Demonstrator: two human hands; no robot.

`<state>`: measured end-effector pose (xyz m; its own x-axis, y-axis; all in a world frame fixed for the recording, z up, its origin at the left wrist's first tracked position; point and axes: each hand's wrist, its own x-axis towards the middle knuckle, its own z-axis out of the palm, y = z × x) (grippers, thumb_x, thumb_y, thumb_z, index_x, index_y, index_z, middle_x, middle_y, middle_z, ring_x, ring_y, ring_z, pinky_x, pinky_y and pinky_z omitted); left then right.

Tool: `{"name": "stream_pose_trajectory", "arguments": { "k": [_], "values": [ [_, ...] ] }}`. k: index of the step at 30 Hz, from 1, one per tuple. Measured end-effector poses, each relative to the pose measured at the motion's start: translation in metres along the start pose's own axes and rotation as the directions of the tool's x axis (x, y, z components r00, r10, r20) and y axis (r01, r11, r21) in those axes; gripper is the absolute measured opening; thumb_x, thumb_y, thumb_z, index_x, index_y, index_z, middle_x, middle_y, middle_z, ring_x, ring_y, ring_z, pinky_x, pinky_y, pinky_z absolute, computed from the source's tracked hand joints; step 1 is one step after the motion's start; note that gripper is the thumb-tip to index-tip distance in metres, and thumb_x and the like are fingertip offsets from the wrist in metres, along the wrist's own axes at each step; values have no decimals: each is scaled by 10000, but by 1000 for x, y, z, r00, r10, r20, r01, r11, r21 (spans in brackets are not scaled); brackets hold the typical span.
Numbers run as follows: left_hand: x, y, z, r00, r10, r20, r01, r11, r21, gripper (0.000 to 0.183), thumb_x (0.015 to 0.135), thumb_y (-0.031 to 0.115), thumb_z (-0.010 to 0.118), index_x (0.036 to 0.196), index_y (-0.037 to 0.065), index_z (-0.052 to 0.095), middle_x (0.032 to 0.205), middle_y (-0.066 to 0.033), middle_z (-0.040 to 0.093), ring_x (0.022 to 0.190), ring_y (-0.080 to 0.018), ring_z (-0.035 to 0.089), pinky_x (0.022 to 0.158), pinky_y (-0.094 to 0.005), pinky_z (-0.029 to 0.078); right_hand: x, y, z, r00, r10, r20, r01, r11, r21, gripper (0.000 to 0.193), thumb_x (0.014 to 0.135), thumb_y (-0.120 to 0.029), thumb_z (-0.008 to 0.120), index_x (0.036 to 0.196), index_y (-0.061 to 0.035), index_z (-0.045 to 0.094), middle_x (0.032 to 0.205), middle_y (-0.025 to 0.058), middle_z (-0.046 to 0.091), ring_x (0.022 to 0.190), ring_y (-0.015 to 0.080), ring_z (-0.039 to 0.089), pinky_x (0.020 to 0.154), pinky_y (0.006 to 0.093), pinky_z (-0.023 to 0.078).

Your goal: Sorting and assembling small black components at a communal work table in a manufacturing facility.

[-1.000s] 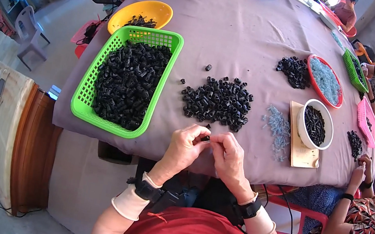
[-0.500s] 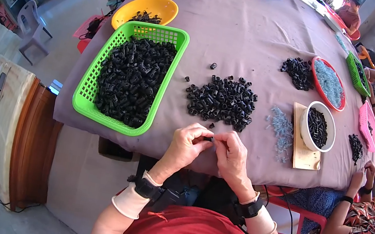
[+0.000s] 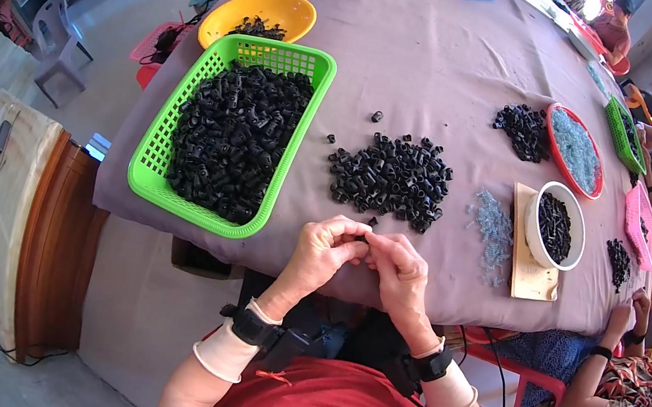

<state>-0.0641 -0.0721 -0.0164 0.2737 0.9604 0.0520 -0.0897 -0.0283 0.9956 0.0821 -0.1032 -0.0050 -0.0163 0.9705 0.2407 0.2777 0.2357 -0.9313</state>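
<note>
My left hand (image 3: 320,248) and my right hand (image 3: 401,271) meet fingertip to fingertip at the table's near edge, both closed in a pinch. Between them is a small black plastic part (image 3: 362,239), mostly covered by the fingers. Whether the right fingers hold a second, tiny piece cannot be made out. Just beyond my hands lies a loose pile of small black plastic caps (image 3: 390,176), with a few strays around it. To the left, a green basket (image 3: 306,126) is filled with larger black plastic parts (image 3: 237,140).
A yellow bowl (image 3: 302,16) sits behind the basket. On the right are small clear pieces (image 3: 493,237), a white bowl (image 3: 577,235) of dark parts on a wooden board (image 3: 534,285), and a red tray (image 3: 598,186) of clear pieces. A co-worker (image 3: 616,386) sits at the right.
My right hand has drawn slightly closer to the left, and the fingertips now cover more of the black part. The view has shifted a little; the piles look the same.
</note>
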Motion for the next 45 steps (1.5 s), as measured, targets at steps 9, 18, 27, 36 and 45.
{"name": "stream_pose_trajectory", "arguments": {
  "k": [9,18,27,36,45],
  "values": [
    [4,-4,-6,991,-75,-115,32,941,-336,193,849,28,613,1043,30,609,796,-18,617,662,-75,569,607,-203,468,20,-7,-14,986,-165,2,159,946,-282,264,798,40,546,1049,-31,588,883,126,558,748,275,587,639,341,488],
    [5,-6,-10,984,-161,-71,118,906,-406,210,894,86,565,1092,29,604,734,-6,579,622,-74,523,554,-189,415,36,3,-5,973,-78,216,197,767,-611,186,809,-65,509,977,-59,588,900,134,518,775,336,581,637,412,489],
    [8,0,-4,981,-154,-114,112,942,-316,164,881,84,586,1037,33,591,733,21,579,595,-36,519,517,-169,411,19,-2,-7,956,285,71,-292,951,102,138,876,-44,551,1012,-20,553,731,19,556,590,54,512,506,216,443],
    [7,4,-2,981,-177,-76,150,950,-275,130,872,110,613,983,44,626,695,32,579,575,-32,503,514,-165,395,17,-7,2,933,353,69,-357,885,299,72,875,-46,583,929,-15,545,679,11,568,552,59,523,497,198,445],
    [7,2,1,968,-208,-138,163,945,-285,173,859,117,632,1004,25,648,728,16,615,572,-33,530,486,-168,400,11,-1,12,944,329,3,-306,875,376,81,873,-59,603,900,-11,545,668,19,572,532,62,515,480,188,427]
  ]
}}
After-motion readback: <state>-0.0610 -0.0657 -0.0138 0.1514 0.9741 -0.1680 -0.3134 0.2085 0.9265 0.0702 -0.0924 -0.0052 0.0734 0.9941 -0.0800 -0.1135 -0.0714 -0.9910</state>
